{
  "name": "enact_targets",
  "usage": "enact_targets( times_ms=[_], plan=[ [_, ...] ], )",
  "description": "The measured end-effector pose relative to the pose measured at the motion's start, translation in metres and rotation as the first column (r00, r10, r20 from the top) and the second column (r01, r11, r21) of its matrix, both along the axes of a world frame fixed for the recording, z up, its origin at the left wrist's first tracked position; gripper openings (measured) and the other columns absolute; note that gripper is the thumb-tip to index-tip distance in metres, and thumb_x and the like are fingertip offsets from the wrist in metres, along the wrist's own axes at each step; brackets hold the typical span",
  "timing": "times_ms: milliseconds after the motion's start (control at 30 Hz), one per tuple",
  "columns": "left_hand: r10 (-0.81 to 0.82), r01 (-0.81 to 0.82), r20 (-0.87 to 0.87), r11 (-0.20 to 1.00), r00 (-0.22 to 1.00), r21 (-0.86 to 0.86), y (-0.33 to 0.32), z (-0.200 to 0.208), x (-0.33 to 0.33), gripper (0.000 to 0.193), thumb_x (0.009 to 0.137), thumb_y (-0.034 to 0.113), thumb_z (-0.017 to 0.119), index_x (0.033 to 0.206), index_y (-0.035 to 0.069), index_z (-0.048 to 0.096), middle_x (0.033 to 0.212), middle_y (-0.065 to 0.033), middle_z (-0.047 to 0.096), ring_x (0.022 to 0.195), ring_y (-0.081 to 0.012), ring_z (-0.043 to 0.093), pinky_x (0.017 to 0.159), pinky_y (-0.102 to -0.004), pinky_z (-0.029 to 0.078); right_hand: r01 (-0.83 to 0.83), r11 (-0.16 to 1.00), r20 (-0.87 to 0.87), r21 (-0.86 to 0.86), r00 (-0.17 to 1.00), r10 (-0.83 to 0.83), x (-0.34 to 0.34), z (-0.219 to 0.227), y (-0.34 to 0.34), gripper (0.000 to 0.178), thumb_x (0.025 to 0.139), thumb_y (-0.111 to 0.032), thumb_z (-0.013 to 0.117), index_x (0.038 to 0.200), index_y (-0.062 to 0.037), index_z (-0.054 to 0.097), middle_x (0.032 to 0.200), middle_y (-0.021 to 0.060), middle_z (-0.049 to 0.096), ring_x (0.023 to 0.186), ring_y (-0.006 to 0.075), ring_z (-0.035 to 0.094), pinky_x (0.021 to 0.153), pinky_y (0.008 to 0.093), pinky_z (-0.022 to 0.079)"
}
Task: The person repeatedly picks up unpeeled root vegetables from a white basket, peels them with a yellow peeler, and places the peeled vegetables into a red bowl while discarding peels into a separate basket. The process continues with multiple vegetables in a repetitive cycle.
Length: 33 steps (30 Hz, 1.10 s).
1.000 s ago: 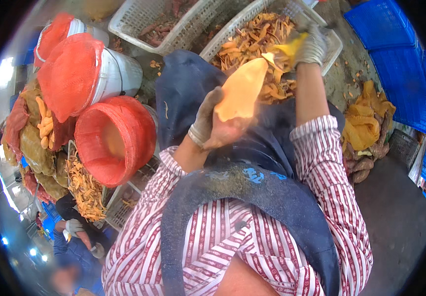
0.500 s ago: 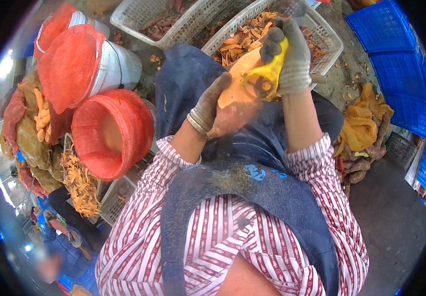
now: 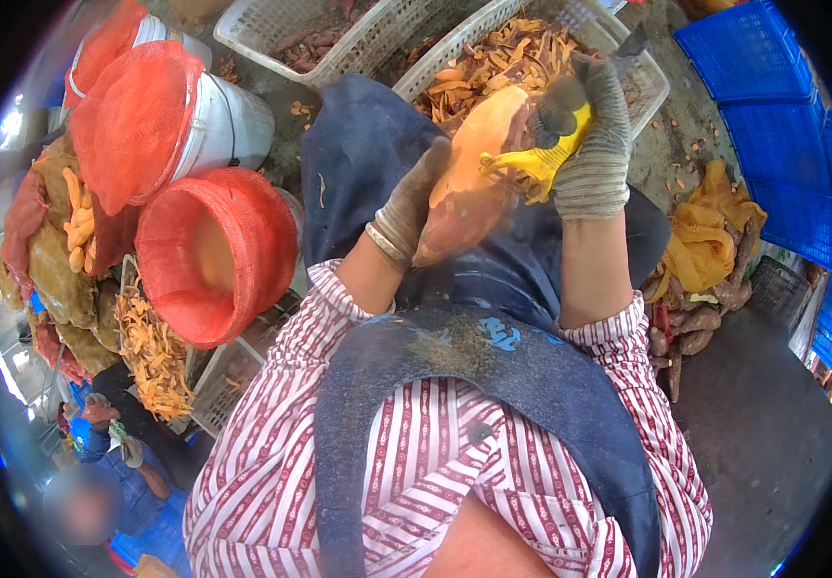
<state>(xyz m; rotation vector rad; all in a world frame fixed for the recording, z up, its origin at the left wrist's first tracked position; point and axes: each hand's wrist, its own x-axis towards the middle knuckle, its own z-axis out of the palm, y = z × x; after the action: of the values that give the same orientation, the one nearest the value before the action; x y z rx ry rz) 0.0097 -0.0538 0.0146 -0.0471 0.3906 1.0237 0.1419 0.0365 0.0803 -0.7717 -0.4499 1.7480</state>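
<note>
My gloved left hand (image 3: 414, 199) grips a large sweet potato (image 3: 479, 159), tilted over my lap. Its upper part is bared to pale orange, while reddish-brown skin stays on the lower end. In my gloved right hand (image 3: 597, 144) is a yellow peeler (image 3: 541, 166), its head at the right side of the sweet potato. Beyond both hands, a white slatted crate (image 3: 649, 104) holds a heap of orange and brown peelings (image 3: 498, 63).
Another white crate (image 3: 291, 60) with reddish roots lies far left. Left of me are a bucket lined with red mesh (image 3: 272, 255), white buckets (image 3: 233, 120) and a peelings heap (image 3: 151, 356). Blue crates (image 3: 772, 144) and a yellow mesh bag (image 3: 705, 236) are right. A person (image 3: 132, 482) sits lower left.
The peeler and my right hand have shifted slightly right and down. The sweet potato has turned more upright in my left hand, and more of its pale side shows.
</note>
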Motion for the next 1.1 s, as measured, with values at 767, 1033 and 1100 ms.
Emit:
enact_targets(
  times_ms=[767,1033,1100],
  plan=[
    [0.073,-0.056,0.097,0.985,0.993,-0.163,-0.009,0.007,0.009,0.064,0.078,0.043,0.057,0.122,0.000,0.038,0.111,-0.0169,0.051,0.092,-0.0248,0.056,0.079,-0.0377,0.048,-0.063,0.995,0.088,0.073,0.995,0.056,-0.011,-0.023,0.043,0.013,0.081,-0.022,0.057,0.082,-0.0102,0.052,0.058,-0.0016,0.046,0.044,0.0066,0.043,0.035,0.0205,0.035],
    [0.095,-0.095,-0.069,0.995,0.993,0.010,-0.007,-0.014,-0.004,0.072,0.072,0.049,0.060,0.119,-0.001,0.039,0.106,-0.0182,0.053,0.090,-0.0333,0.057,0.070,-0.0352,0.052,0.301,0.897,0.317,0.322,0.859,-0.402,0.053,0.000,0.086,0.024,0.082,-0.024,0.055,0.067,-0.0060,0.049,0.057,0.0022,0.048,0.052,0.0130,0.048,0.048,0.0296,0.041],
    [0.008,-0.007,-0.038,1.000,0.999,0.026,-0.003,-0.018,-0.008,0.065,0.076,0.044,0.058,0.119,-0.001,0.039,0.105,-0.0182,0.054,0.092,-0.0317,0.057,0.074,-0.0358,0.051,0.148,0.929,0.192,0.341,0.956,-0.222,0.030,-0.008,0.039,0.022,0.080,-0.026,0.057,0.071,-0.0066,0.051,0.057,0.0012,0.048,0.051,0.0113,0.047,0.044,0.0269,0.040]
  ],
)
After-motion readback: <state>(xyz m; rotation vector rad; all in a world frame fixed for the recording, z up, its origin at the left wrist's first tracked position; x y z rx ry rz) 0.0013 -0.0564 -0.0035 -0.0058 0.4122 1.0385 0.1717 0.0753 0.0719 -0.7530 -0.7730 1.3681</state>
